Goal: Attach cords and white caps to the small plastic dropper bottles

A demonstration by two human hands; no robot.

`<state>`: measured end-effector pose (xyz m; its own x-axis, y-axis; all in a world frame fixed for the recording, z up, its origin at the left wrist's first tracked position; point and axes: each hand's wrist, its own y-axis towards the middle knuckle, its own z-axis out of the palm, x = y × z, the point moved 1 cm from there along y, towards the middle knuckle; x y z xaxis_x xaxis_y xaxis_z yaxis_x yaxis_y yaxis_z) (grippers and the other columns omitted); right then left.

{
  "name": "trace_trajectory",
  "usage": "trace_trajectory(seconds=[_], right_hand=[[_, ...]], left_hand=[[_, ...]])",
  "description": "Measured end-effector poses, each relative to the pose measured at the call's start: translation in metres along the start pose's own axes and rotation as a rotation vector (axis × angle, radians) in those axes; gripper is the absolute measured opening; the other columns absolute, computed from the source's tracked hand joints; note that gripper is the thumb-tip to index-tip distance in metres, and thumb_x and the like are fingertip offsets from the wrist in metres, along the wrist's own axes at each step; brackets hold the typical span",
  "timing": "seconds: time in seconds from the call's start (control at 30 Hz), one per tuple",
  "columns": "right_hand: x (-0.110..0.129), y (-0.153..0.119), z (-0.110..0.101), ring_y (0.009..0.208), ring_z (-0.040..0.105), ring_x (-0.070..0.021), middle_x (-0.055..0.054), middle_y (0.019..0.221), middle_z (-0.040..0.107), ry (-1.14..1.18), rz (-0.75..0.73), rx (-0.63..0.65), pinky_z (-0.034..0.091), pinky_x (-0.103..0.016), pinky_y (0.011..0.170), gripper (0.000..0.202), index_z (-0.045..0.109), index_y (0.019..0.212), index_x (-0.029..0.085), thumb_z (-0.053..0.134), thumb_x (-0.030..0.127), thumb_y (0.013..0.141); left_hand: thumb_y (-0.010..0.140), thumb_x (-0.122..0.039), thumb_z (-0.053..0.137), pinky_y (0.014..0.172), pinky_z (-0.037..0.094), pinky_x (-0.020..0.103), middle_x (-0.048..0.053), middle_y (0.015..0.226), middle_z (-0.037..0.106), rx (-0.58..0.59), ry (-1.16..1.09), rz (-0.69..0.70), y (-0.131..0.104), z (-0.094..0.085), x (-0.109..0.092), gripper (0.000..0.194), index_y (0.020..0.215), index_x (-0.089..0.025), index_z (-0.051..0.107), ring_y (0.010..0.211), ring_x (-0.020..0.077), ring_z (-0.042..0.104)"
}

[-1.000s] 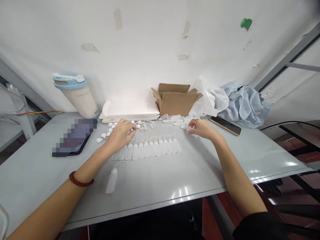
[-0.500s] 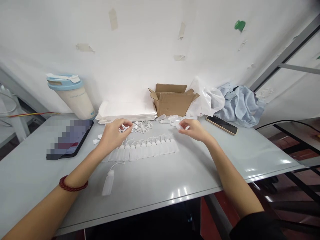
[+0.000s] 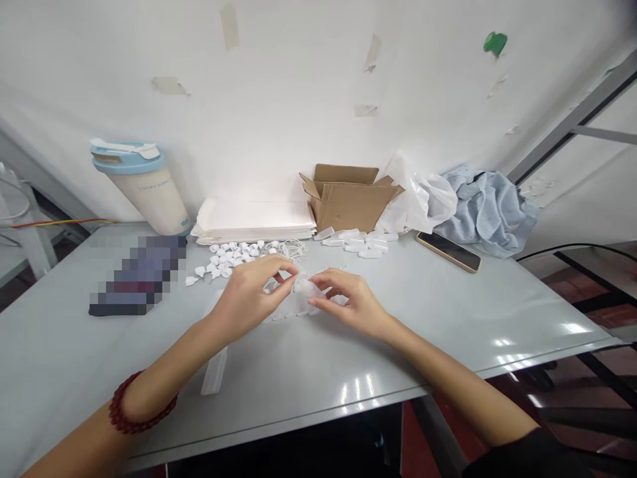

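Over the middle of the table my two hands meet. My right hand point(image 3: 351, 299) pinches a small translucent plastic bottle point(image 3: 309, 297) between thumb and fingers. At the mouth end of that bottle, the fingertips of my left hand point(image 3: 259, 289) are closed on a small piece, mostly hidden. Behind and below the hands lies a row of similar bottles point(image 3: 283, 311) with thin white tubes, largely covered. One single bottle point(image 3: 215, 372) lies nearer the front edge, its top hidden by my left wrist. Loose white caps point(image 3: 223, 257) and a heap of thin white tubes point(image 3: 293, 248) lie beyond my left hand.
Several loose bottles point(image 3: 355, 242) lie before an open cardboard box point(image 3: 348, 206). Beside it are a plastic bag point(image 3: 421, 199), a phone point(image 3: 448, 252) and a blue cloth point(image 3: 488, 206). At left stand a stack of white sheets point(image 3: 253, 222), a tumbler point(image 3: 149, 196) and a blurred-out device point(image 3: 139, 279).
My right hand has come left from near the loose bottles, carrying a bottle. My left hand has moved right and nearer from beside the tube heap, and the hands now meet.
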<state>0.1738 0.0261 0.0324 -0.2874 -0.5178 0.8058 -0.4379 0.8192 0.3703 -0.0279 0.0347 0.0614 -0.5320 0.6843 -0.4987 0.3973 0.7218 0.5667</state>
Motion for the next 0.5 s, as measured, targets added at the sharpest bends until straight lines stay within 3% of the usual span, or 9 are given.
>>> trace_trajectory(seconds=[0.17,0.33,0.5], right_hand=[[-0.006,0.000,0.000,0.085,0.063,-0.0157,-0.008,0.096,0.065,-0.054,-0.022,-0.030,0.059,-0.029,0.069,0.022,0.064,0.104,0.018,0.063,0.030,0.086],[-0.012,-0.002,0.002,0.091,0.063,-0.0175,-0.008,0.102,0.064,-0.147,-0.098,-0.048,0.060,-0.030,0.070,0.035,0.055,0.123,0.021,0.060,0.027,0.089],[-0.012,-0.003,0.004,0.084,0.063,-0.0164,-0.007,0.098,0.062,-0.223,-0.173,-0.013,0.060,-0.033,0.071,0.035,0.052,0.128,0.023,0.053,0.025,0.093]], left_hand=[[0.086,-0.008,0.054,0.066,0.049,0.023,0.001,0.084,0.069,0.000,0.030,0.126,-0.004,0.004,-0.005,0.012,0.086,-0.017,0.061,0.075,0.0122,0.064],[0.086,-0.003,0.053,0.072,0.050,0.026,0.003,0.086,0.067,-0.017,0.099,0.258,-0.007,0.007,-0.003,0.015,0.090,-0.015,0.059,0.080,0.0140,0.063],[0.086,-0.001,0.053,0.075,0.052,0.027,0.005,0.088,0.067,-0.029,0.148,0.317,-0.008,0.010,-0.003,0.015,0.092,-0.014,0.058,0.083,0.0151,0.063]])
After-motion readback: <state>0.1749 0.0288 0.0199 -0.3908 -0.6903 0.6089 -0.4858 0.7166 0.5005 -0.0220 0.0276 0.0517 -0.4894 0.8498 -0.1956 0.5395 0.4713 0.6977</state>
